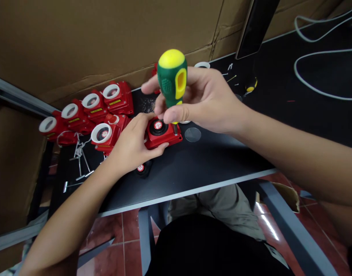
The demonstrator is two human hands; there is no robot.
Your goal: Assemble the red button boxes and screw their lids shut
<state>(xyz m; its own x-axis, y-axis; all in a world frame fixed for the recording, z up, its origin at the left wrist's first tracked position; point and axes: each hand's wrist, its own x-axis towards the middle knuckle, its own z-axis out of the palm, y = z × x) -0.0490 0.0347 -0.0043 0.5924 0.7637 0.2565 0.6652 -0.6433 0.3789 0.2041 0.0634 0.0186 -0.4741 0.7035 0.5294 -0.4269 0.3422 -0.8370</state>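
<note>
My right hand (pixel 204 96) is closed round a green and yellow screwdriver (pixel 171 78), held upright with its tip down at the right corner of a red box (pixel 167 136). On top of that box sits a round black part with a red and white centre. My left hand (pixel 135 143) grips the box from its left side, thumb along the near edge and fingers over the far edge. A clear round disc (pixel 193 134) lies on the table just right of the box. Below my left hand lies a small black round part (pixel 141 168).
Several red boxes with white rings (pixel 115 96) stand at the back left. Metal T-shaped hammers (pixel 82 165) lie at the left. Another yellow and black screwdriver (pixel 251 87) and small screws lie at the back right. A white cable (pixel 305 74) loops at far right; cardboard (pixel 107 38) stands behind.
</note>
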